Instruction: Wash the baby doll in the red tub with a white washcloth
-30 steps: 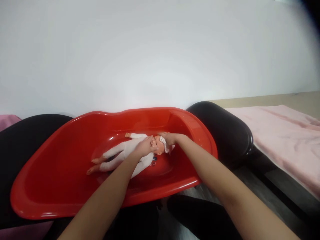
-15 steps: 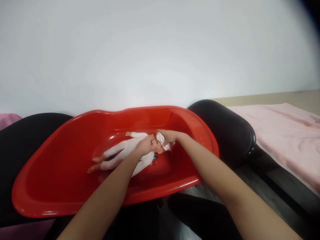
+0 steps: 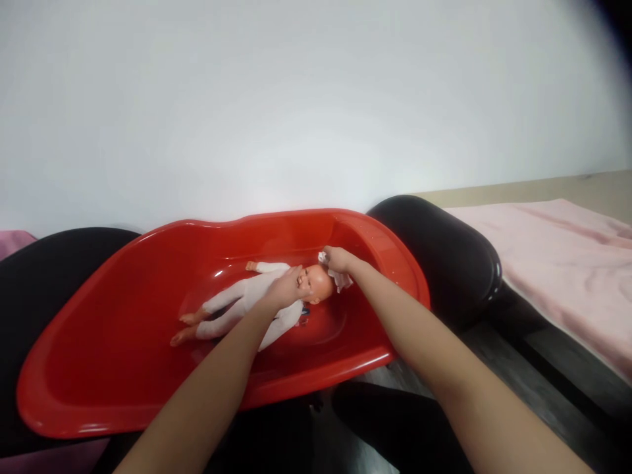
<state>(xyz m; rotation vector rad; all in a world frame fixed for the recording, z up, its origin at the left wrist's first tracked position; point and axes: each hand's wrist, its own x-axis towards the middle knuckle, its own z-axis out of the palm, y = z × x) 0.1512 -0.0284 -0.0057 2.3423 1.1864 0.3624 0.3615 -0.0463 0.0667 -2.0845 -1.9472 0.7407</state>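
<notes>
A baby doll in a white outfit lies on its back inside a red baby bathtub, its bald head to the right and bare feet to the left. My left hand grips the doll around the chin and upper chest, covering its neck. Just beyond the crown of the head, my right hand is closed on a crumpled white patterned cloth. Part of that cloth hangs below the hand, and a small bunch sticks out past the fingertips. Beneath the doll's shoulder, a small dark item shows only partly.
Black rounded seats or stools stand at both ends of the tub, one at the right and one at the left. A pink sheet covers a surface at far right. Behind the tub rises a pale wall.
The white cloth has come off the doll's head, drawn away and to the right by my right hand. The bald crown now shows. My left hand stays on the doll.
</notes>
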